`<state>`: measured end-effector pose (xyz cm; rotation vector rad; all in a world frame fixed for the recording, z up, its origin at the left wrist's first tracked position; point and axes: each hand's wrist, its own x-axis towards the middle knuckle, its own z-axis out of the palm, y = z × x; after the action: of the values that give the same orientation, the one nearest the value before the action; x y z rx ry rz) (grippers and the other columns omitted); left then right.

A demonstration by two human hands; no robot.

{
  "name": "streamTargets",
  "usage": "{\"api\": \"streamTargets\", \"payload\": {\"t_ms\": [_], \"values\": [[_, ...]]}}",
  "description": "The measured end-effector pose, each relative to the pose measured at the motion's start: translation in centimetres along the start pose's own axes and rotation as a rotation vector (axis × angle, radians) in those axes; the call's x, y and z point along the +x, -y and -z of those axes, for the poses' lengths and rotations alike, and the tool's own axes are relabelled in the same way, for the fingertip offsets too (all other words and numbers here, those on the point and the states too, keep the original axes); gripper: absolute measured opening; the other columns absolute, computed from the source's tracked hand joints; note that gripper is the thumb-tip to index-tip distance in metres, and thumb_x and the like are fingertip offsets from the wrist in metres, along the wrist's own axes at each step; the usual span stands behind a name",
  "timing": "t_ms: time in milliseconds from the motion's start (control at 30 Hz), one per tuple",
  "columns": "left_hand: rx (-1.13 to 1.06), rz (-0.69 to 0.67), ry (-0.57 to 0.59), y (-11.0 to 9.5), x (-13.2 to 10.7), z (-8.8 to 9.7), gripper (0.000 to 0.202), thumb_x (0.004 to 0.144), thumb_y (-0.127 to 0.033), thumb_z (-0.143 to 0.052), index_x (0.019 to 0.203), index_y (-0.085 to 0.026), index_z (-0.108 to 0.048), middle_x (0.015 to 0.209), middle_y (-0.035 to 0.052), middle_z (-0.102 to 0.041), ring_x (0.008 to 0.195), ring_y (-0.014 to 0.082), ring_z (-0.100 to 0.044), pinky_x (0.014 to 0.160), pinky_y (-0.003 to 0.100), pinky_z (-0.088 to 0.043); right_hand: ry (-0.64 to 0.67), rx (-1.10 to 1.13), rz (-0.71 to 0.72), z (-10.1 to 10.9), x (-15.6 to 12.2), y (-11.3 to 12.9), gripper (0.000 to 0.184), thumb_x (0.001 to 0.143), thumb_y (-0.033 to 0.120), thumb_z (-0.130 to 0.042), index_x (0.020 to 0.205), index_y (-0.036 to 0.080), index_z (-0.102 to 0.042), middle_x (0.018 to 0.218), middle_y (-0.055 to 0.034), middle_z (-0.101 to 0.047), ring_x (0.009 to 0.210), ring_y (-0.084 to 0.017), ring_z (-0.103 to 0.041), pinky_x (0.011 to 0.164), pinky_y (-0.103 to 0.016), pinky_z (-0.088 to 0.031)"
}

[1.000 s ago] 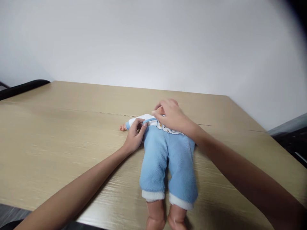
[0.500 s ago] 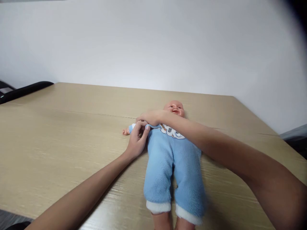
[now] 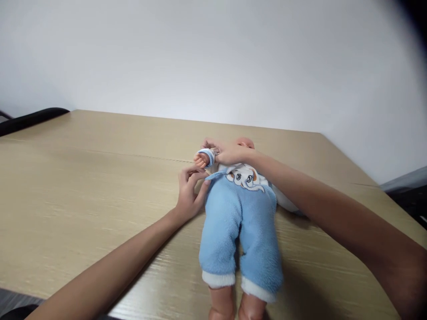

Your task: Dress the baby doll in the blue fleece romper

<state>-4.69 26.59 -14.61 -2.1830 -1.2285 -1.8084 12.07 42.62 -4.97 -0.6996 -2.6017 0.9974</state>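
Observation:
A baby doll (image 3: 246, 142) lies on its back, its feet toward me, with my right forearm covering most of its face. It wears fuzzy blue overalls (image 3: 222, 218) with white leg cuffs and an elephant patch (image 3: 245, 177) on the chest. My left hand (image 3: 191, 186) pinches the blue upper side edge of the overalls between thumb and fingers. Reaching across the doll's chest, my right hand (image 3: 225, 150) grips the doll's sleeved arm. The doll's hand (image 3: 202, 160) pokes out of the blue-and-white cuff, just above my left fingers.
The doll rests on a light wooden table (image 3: 100, 191) with a seam across it. Behind stands a plain white wall (image 3: 200, 62). A black chair edge (image 3: 36, 119) shows at the far left, and dark objects (image 3: 407, 200) at the right edge.
The doll's arm has been raised from the table and drawn inward by my right hand, which moved slightly up and right. My left hand stays at the overalls' side edge.

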Motion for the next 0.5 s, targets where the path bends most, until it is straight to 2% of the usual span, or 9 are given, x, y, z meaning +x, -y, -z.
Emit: {"api": "streamTargets", "payload": {"t_ms": [100, 167, 333, 500], "values": [[0.006, -0.082, -0.078, 0.2, -0.4, 0.0, 0.011, 0.108, -0.023, -0.059, 0.117, -0.024, -0.064, 0.129, 0.0111, -0.053, 0.125, 0.0257, -0.057, 0.107, 0.046, -0.050, -0.040, 0.002, 0.050, -0.3, -0.1, -0.4, 0.047, 0.079, 0.006, -0.061, 0.121, 0.026, -0.067, 0.113, -0.0021, -0.078, 0.103, -0.024, -0.071, 0.089, -0.032, -0.054], [-0.079, -0.082, -0.113, 0.4, -0.6, -0.1, 0.015, 0.110, -0.023, -0.053, 0.123, -0.025, -0.061, 0.129, 0.0110, -0.054, 0.127, 0.0263, -0.057, 0.109, 0.049, -0.049, -0.054, -0.018, 0.074, -0.4, -0.2, -0.1, 0.046, 0.077, 0.004, -0.059, 0.118, 0.024, -0.068, 0.114, -0.0031, -0.078, 0.104, -0.023, -0.071, 0.090, -0.033, -0.053], [-0.260, 0.019, -0.143, 0.8, -0.7, -0.7, 0.013, 0.113, -0.033, -0.048, 0.122, -0.027, -0.055, 0.123, 0.0088, -0.058, 0.119, 0.0252, -0.059, 0.107, 0.049, -0.049, -0.071, -0.107, 0.105, -1.1, -1.2, 1.5, 0.048, 0.072, 0.000, -0.054, 0.113, 0.020, -0.071, 0.108, -0.0036, -0.079, 0.098, -0.022, -0.070, 0.088, -0.032, -0.052], [-0.332, 0.163, -0.168, 0.1, -0.4, -1.0, 0.014, 0.113, -0.038, -0.050, 0.116, -0.027, -0.057, 0.123, 0.0081, -0.057, 0.119, 0.0250, -0.057, 0.106, 0.047, -0.047, -0.136, -0.191, 0.147, -1.8, -2.5, 2.1, 0.045, 0.078, 0.002, -0.056, 0.115, 0.019, -0.074, 0.114, -0.0061, -0.080, 0.106, -0.023, -0.070, 0.093, -0.033, -0.050]]}}
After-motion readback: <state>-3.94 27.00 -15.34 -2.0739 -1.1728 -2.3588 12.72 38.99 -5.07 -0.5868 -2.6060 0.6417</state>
